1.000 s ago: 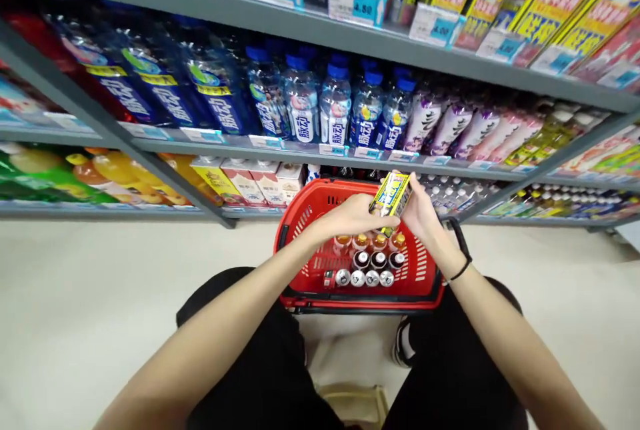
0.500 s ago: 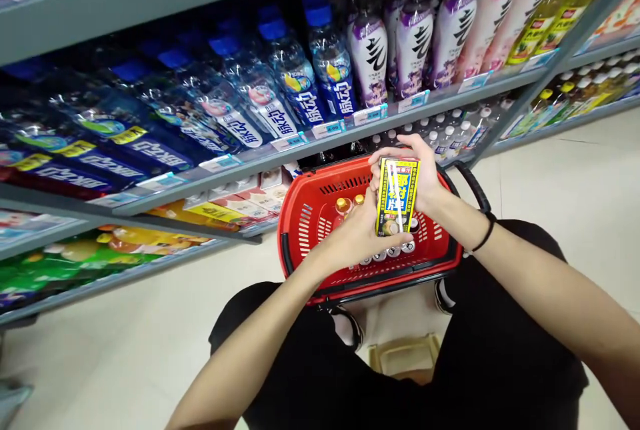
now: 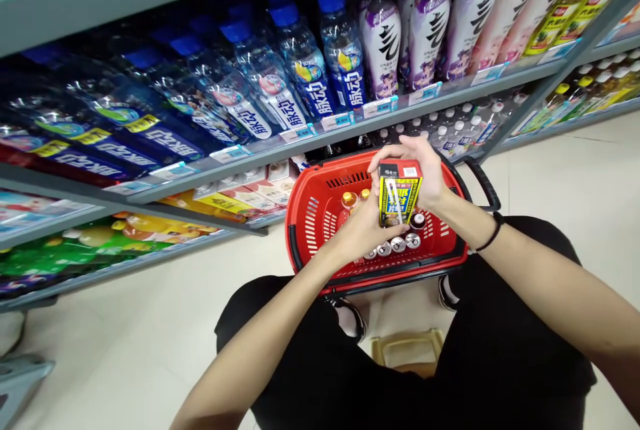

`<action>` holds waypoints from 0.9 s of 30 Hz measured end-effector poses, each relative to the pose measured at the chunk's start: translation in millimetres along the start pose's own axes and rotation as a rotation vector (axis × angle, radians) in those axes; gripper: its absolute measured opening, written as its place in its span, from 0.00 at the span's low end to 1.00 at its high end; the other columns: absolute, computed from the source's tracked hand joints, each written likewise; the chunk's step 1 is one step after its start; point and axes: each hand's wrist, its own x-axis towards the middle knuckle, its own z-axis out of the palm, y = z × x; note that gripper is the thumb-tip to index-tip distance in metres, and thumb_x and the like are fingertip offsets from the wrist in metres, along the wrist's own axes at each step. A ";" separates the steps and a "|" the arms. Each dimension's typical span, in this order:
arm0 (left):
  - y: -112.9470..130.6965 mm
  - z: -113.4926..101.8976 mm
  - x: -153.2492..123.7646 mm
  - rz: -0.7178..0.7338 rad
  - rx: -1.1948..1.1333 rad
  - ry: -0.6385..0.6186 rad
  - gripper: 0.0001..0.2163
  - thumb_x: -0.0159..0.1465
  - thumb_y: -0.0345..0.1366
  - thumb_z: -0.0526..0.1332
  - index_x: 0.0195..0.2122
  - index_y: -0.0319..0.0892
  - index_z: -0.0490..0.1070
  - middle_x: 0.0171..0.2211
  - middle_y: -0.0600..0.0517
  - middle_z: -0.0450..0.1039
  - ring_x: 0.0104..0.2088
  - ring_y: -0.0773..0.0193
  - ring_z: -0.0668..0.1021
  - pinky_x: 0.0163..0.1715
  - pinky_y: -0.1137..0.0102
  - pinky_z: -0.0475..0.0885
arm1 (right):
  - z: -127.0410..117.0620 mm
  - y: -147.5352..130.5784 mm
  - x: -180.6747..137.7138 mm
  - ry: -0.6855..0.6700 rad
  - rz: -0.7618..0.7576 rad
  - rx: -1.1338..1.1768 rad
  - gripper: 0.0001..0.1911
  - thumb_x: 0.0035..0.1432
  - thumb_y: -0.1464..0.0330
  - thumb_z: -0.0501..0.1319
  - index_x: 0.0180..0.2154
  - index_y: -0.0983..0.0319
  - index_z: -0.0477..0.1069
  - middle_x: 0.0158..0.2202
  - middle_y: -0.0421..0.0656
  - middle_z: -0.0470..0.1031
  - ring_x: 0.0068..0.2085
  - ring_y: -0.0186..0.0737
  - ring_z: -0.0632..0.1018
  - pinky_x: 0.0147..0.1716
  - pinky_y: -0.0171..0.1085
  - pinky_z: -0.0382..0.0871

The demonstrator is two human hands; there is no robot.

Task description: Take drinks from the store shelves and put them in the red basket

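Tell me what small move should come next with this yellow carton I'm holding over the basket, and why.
Probably lower the yellow carton upright into the red basket, beside the bottles and cans. The left hand and right hand both grip it directly above the basket, where everything stands upright in rows.

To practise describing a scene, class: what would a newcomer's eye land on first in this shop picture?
The yellow drink carton stands out at the centre, held upright between the left hand and the right hand. Just below it sits the bright red basket, with cans lined up inside. Blue-capped bottles crowd the shelf at upper left.
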 end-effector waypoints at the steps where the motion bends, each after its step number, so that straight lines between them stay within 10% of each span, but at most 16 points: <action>1: -2.2 0.4 0.9 0.000 0.009 0.023 0.16 0.63 0.39 0.73 0.48 0.40 0.75 0.45 0.45 0.81 0.42 0.51 0.83 0.46 0.53 0.81 | 2.2 0.6 -1.2 -0.031 -0.032 -0.028 0.33 0.64 0.39 0.53 0.29 0.61 0.75 0.27 0.47 0.75 0.28 0.42 0.75 0.29 0.41 0.69; 15: -4.8 -2.1 6.0 -0.002 -0.071 0.100 0.14 0.59 0.40 0.75 0.40 0.40 0.75 0.41 0.45 0.81 0.42 0.51 0.83 0.47 0.53 0.80 | 24.8 -6.6 -19.0 0.039 -0.176 -0.268 0.35 0.59 0.36 0.54 0.28 0.58 0.79 0.30 0.48 0.77 0.35 0.50 0.78 0.39 0.48 0.74; 22: -10.1 -27.8 21.9 -0.055 -0.716 0.203 0.37 0.45 0.41 0.82 0.55 0.42 0.69 0.53 0.45 0.80 0.53 0.54 0.82 0.57 0.58 0.77 | 25.9 -26.3 -14.4 0.320 -0.347 0.004 0.24 0.63 0.43 0.57 0.38 0.56 0.71 0.43 0.49 0.81 0.50 0.56 0.82 0.45 0.53 0.77; 27: -2.3 -40.6 25.1 -0.117 -0.982 0.278 0.23 0.62 0.57 0.70 0.42 0.41 0.74 0.41 0.48 0.80 0.30 0.70 0.76 0.30 0.72 0.72 | 26.0 -19.7 -22.8 0.243 -0.452 -0.127 0.26 0.60 0.43 0.64 0.48 0.53 0.62 0.55 0.49 0.80 0.58 0.55 0.80 0.52 0.56 0.77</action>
